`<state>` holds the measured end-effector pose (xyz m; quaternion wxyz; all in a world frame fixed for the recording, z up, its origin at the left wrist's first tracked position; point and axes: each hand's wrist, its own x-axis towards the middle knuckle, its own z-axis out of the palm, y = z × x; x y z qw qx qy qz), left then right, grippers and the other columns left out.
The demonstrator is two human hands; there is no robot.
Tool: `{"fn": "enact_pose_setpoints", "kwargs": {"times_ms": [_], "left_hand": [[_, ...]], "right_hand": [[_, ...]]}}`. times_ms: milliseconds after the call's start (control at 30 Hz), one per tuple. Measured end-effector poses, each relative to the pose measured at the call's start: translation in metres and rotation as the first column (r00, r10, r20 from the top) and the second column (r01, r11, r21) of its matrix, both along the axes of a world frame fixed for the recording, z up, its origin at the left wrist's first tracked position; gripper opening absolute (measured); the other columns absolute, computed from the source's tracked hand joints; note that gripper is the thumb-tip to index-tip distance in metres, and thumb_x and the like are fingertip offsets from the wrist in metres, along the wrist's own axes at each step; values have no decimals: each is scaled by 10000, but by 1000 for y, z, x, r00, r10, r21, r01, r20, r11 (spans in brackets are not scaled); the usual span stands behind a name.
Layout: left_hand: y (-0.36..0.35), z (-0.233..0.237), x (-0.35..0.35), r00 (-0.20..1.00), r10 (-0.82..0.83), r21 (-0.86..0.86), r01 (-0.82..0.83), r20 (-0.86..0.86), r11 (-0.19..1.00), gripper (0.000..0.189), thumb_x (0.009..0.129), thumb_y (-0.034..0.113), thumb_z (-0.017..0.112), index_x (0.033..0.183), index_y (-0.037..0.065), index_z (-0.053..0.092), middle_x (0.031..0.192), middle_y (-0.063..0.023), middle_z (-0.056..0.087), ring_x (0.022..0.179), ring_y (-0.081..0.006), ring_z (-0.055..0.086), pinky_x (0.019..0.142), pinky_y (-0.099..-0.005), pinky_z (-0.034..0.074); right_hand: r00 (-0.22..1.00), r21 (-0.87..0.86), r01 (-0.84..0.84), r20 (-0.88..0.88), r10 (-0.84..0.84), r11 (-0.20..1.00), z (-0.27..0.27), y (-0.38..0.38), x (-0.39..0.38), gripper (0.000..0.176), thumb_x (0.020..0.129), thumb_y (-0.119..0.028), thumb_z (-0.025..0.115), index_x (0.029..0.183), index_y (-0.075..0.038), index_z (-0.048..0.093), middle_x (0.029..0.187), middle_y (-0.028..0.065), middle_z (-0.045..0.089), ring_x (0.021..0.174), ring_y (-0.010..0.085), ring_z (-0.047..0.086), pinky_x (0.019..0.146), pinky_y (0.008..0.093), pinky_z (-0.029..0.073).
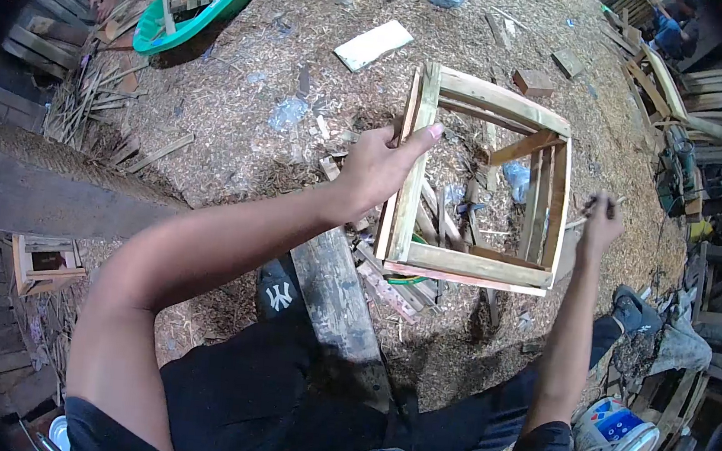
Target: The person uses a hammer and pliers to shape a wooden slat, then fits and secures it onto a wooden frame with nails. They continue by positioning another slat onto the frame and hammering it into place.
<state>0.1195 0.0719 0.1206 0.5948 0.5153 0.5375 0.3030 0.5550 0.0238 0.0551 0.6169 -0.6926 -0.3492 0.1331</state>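
A box-shaped frame of pale wooden slats (483,268) is held up in the middle of the view. My left hand (384,171) grips its left upright, with the thumb pressed on the front slat. To the right of the frame, apart from it, is my right hand (602,218). Its fingers are bent together around something small and thin that I cannot make out. Through the frame's opening, wood scraps and a blue-handled tool (469,208) show on the ground.
A weathered plank (340,310) runs between my legs. A green basin (202,28) of slats stands upper left, near a person's hands (100,5). At lower right is a paint bucket (618,446). A white board (374,44) and wood blocks (533,83) lie beyond the frame.
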Motion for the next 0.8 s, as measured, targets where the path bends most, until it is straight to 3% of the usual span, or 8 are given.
{"fn": "enact_pose_setpoints", "kwargs": {"times_ms": [200,233,267,367,467,533,633,800], "left_hand": [[-19,14,14,976,-105,34,101,190,994,491,1026,398,641,1246,-41,669,945,-36,682,829,-64,602,719,-252,503],[-20,18,15,974,-143,-15,147,176,989,533,1025,372,650,1364,-37,606,1070,-97,709,953,-106,643,844,-275,528],[-21,19,17,973,-149,-20,155,178,988,533,1025,372,650,1364,-37,606,1070,-97,709,953,-106,643,844,-275,528],[-17,31,22,963,-259,138,248,71,959,589,1022,392,641,1429,-25,554,1265,-199,678,1174,-200,623,1046,-354,477],[-11,61,30,961,-274,141,267,31,953,628,1021,444,622,1408,-47,562,1288,-205,667,1166,-234,636,1063,-364,464],[-10,71,36,959,-282,156,280,-10,947,665,1019,494,602,1389,-58,573,1218,-211,677,1095,-241,654,987,-366,507],[-13,63,51,975,-179,-15,183,132,983,622,978,537,646,1212,-38,688,825,-79,660,748,-161,640,702,-359,542],[-38,14,59,953,-210,-65,229,221,971,589,983,535,646,1005,-51,705,753,-47,630,679,-114,575,609,-317,471]], "right_hand": [[972,181,-210,147,185,961,134,12,-34,195,1033,-175,640,1072,12,674,870,69,693,742,118,617,664,267,488],[964,156,-248,135,228,956,147,12,-44,188,1036,-167,635,1081,12,676,877,76,699,751,119,625,675,267,496],[966,150,-241,135,222,959,158,11,-56,188,1036,-167,635,1081,12,676,877,76,699,751,119,625,675,267,496],[872,76,-457,232,430,886,175,5,-87,177,1045,-145,615,1093,14,677,891,72,699,775,117,635,713,264,507],[813,24,-506,349,467,862,184,-14,-109,177,1050,-123,600,1114,27,672,909,66,694,827,122,650,775,264,517],[763,-16,-516,446,468,857,190,-29,-114,171,1046,-102,601,1122,35,667,916,65,690,856,129,658,804,271,522],[769,-53,-501,431,473,864,192,-46,-109,147,1041,-78,598,1099,41,662,924,69,689,878,133,666,828,279,525],[862,-132,-434,228,454,891,141,-81,-89,128,1053,-93,571,1063,10,645,908,59,696,877,123,666,844,259,501]]}}
